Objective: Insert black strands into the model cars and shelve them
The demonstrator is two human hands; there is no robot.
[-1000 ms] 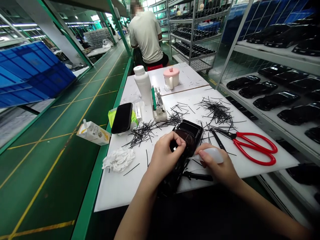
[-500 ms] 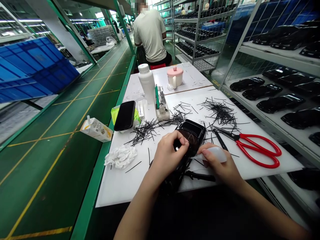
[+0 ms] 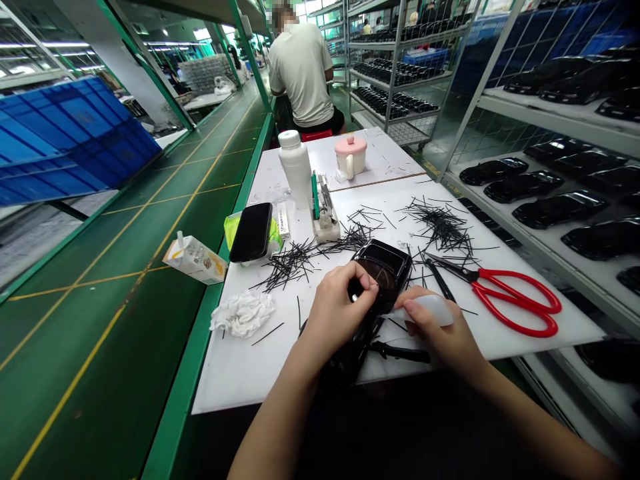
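Glossy black model car [image 3: 393, 252] lies on white tabletop [image 3: 235, 373] close in front of you, probably so both hands reach it. Your left hand [image 3: 337, 300]: grip pinched together over car's dark glassy panel; cannot tell if fingertips hold anything. Your right hand [image 3: 450, 333]: grip around translucent white squeeze bottle [image 3: 436, 309], tip angled carward, likely for aim. Red-handled scissors [image 3: 478, 274], thin black strips [image 3: 443, 227] nearby, apparently for easy reach.

On the desk [image 3: 220, 380], the scissors [image 3: 517, 301] lie right of the car body [image 3: 383, 263]. The phone [image 3: 251, 232] lies left, before the bottle [image 3: 296, 167].
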